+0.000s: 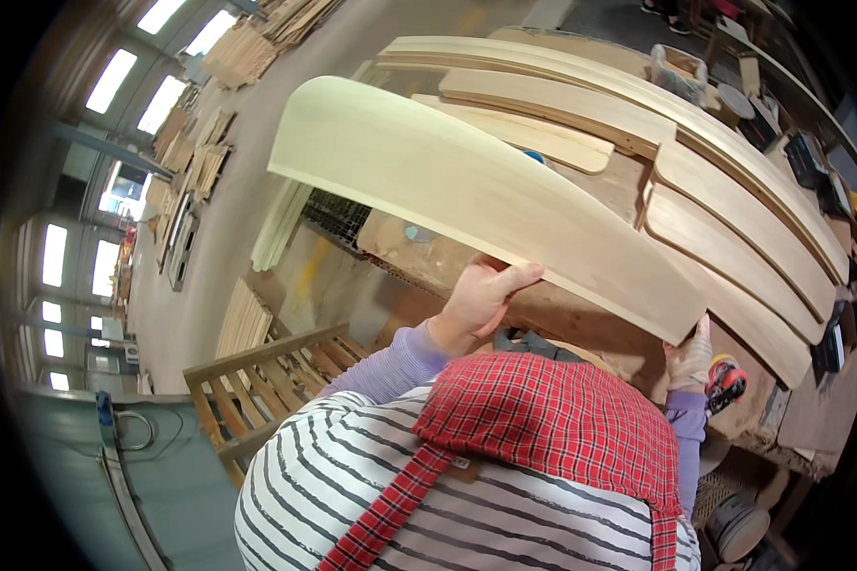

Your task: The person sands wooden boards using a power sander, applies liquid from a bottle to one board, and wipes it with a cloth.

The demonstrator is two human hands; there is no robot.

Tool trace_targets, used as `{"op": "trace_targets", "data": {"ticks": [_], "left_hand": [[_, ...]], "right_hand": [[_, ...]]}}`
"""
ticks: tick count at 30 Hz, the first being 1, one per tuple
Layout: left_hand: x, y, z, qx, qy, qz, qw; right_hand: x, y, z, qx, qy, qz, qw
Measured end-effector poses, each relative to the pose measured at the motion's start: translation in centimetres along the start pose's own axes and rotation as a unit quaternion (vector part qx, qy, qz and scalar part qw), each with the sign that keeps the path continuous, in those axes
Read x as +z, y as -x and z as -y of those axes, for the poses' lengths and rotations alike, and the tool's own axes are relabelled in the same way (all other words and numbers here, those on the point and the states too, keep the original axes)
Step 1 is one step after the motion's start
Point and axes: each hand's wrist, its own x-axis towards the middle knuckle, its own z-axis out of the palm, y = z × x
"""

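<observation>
A long pale wooden board (467, 190) with a rounded far-left corner slants across the view, held up over the workbench (400, 249). My left hand (481, 303) is closed on its near edge about midway, thumb on top and fingers partly hidden beneath. At the board's right end, my right hand (687, 362) grips the corner; some of its fingers are hidden behind the wood. Just right of that hand sits a red and black tool (726, 383). More pale boards (738, 224) with rounded corners lie on the bench beyond and to the right.
Long wooden strips (552, 57) lie along the bench's far side. A bin with a plastic liner (678, 72) stands at the back right, near dark boxes (806, 160). A slatted wooden pallet (267, 390) is at my left. Stacked wood (233, 55) stands across the floor.
</observation>
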Motion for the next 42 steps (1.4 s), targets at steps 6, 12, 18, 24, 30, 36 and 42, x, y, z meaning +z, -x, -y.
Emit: {"op": "trace_targets", "data": {"ticks": [6, 12, 18, 24, 30, 36, 42], "left_hand": [[0.1, 1.1, 0.1, 0.023, -0.060, -0.014, 0.998], [1.1, 1.9, -0.2, 0.008, -0.163, -0.054, 0.985], [0.2, 2.6, 0.6, 0.045, -0.066, -0.085, 0.993], [-1.3, 3.1, 0.9, 0.076, -0.069, -0.101, 0.990], [-1.5, 3.4, 0.2, 0.090, -0.054, -0.114, 0.988], [-2.7, 3.5, 0.5, 0.102, -0.008, -0.091, 0.991], [-3.6, 3.7, 1.0, 0.106, 0.003, -0.098, 0.990]], "right_hand": [[-1.7, -1.2, -2.6, 0.058, -0.007, 0.008, 0.998], [-0.4, 0.8, -3.1, 0.074, 0.006, -0.009, 0.997], [0.5, 2.2, -3.0, 0.056, 0.017, 0.030, 0.998], [2.0, 5.7, -1.0, 0.053, 0.012, 0.051, 0.997], [-0.5, 4.4, -1.3, -0.142, 0.135, 0.074, 0.978], [-0.1, 6.5, 0.3, -0.242, 0.162, 0.125, 0.948], [4.4, 11.3, 3.2, -0.150, 0.090, 0.029, 0.984]]}}
